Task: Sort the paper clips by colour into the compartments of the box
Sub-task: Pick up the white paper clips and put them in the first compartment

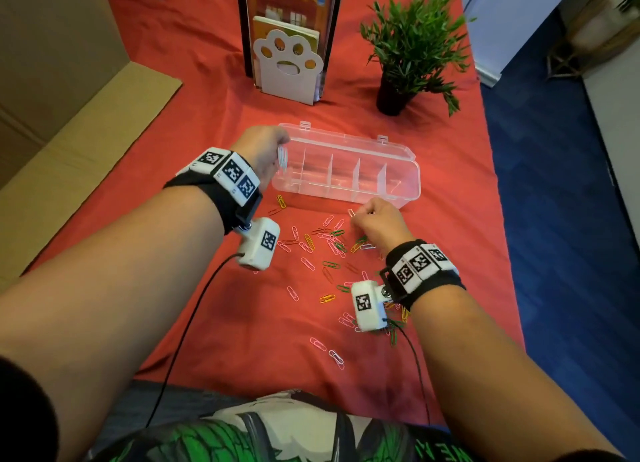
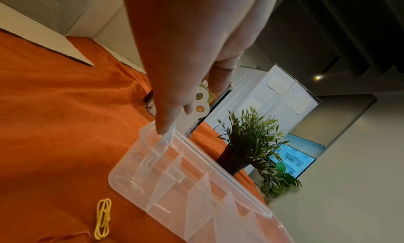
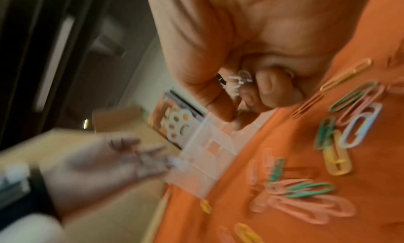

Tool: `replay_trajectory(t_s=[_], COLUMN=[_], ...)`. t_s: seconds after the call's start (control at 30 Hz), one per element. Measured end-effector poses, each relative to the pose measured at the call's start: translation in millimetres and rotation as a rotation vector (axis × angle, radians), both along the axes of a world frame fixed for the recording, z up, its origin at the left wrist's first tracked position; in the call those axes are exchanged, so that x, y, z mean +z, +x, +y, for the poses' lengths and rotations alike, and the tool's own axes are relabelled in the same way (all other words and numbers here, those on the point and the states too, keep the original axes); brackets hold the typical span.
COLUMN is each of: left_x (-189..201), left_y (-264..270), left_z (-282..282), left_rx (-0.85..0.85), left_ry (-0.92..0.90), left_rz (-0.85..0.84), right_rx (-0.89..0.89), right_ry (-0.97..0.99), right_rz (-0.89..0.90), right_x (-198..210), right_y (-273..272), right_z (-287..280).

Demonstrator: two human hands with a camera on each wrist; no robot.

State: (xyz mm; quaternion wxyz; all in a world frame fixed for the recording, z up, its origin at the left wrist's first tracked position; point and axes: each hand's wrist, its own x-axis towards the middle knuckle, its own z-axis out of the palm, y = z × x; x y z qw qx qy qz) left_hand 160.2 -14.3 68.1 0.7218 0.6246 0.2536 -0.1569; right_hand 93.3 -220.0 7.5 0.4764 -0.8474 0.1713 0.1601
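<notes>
A clear compartment box (image 1: 346, 198) (image 2: 196, 203) lies open on the red cloth, its lid folded back. My left hand (image 1: 268, 146) (image 2: 186, 74) hovers over the box's left end and pinches white paper clips (image 1: 283, 158) (image 2: 163, 143) that hang above the end compartment. My right hand (image 1: 377, 219) (image 3: 251, 48) is curled just in front of the box and holds white clips (image 3: 238, 81) in its fist, with one clip (image 1: 351, 213) sticking out. Several loose clips (image 1: 329, 243) (image 3: 306, 188), pink, green, yellow and red, lie scattered in front of the box. The compartments look empty.
A book stand with a white paw cut-out (image 1: 287, 63) and a potted plant (image 1: 412, 45) stand behind the box. Cardboard (image 1: 69, 132) lies along the left. The table's right edge (image 1: 498, 219) drops to a blue floor. A yellow clip (image 2: 102, 219) lies by the box's left corner.
</notes>
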Motion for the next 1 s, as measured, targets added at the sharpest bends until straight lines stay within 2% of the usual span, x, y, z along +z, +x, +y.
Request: replay_trajectory(t_s=[0.1, 0.2, 0.27, 0.4, 0.53, 0.67, 0.73, 0.83, 0.9, 1.0], left_x=[-4.7, -3.4, -4.4, -14.5, -30.2, -41.2, -44.2, -47.9, -50.7, -56.0], left_y=[-0.2, -13.2, -27.4, -64.0, -96.6, -120.7, -129.2, -136.7, -138.3, -137.9], left_z=[1.8, 7.5, 14.1, 32.5, 53.3, 71.1, 75.9, 80.9, 83.5, 82.5], left_rx=[-0.021, -0.063, -0.093, -0.141, -0.188, -0.209, -0.221, -0.241, -0.239, -0.232], left_ry=[0.072, 0.170, 0.268, 0.396, 0.417, 0.420, 0.425, 0.435, 0.426, 0.424], left_rz=[-0.007, -0.097, -0.147, -0.166, -0.126, -0.080, -0.067, -0.058, -0.063, -0.080], right_rx=[-0.217, -0.313, -0.328, -0.308, -0.268, -0.256, -0.173, 0.016, 0.026, 0.042], right_ry=[0.456, 0.723, 0.830, 0.889, 0.853, 0.729, 0.645, 0.386, 0.300, 0.230], right_rz=[0.136, 0.187, 0.235, 0.236, 0.155, -0.032, -0.105, -0.050, -0.016, -0.100], right_x=[7.8, 21.7, 30.9, 49.6, 60.6, 60.2, 59.2, 48.7, 41.1, 44.7], right_y=[0.7, 11.9, 23.8, 45.2, 61.7, 74.9, 79.4, 83.7, 84.9, 83.3], right_z=[6.0, 10.8, 19.2, 54.1, 93.1, 124.7, 134.8, 139.7, 138.5, 132.5])
